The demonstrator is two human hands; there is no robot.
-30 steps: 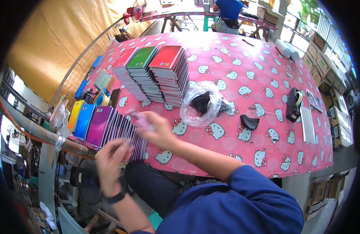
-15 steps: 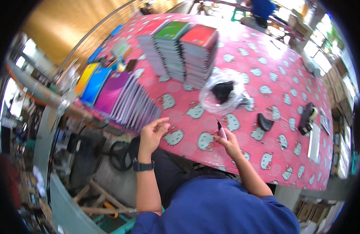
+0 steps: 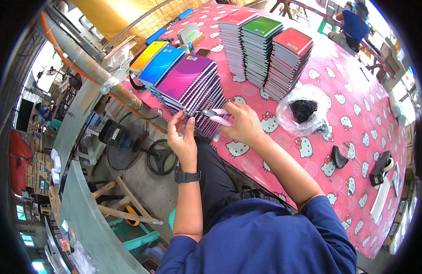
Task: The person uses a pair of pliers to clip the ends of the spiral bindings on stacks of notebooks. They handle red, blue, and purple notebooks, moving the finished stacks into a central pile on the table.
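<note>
My right hand [image 3: 245,125] grips small pliers [image 3: 215,114] with pink handles, spread apart, and a dark metal head. The pliers' head is at the spiral bindings of a stack of purple notebooks [image 3: 183,80], by the near corner. My left hand [image 3: 182,139] is beside that corner, its thumb and fingers bent but apart, the fingertips close to the binding ends. Whether they touch the wire cannot be made out. A blue notebook [image 3: 161,66] and a yellow notebook [image 3: 148,57] top the piles to the left of the purple ones.
Tall stacks of spiral notebooks, green-topped [image 3: 261,27] and red-topped [image 3: 293,41], stand farther back on the pink table [image 3: 284,150]. Right of them are a plastic bag [image 3: 304,109] with black contents, a black curved piece [image 3: 340,157] and a tape dispenser [image 3: 381,169]. A fan [image 3: 124,141] stands below left.
My right hand has carried the pliers left to the purple notebooks' bindings. My left hand has come to the same corner. The view has shifted left.
</note>
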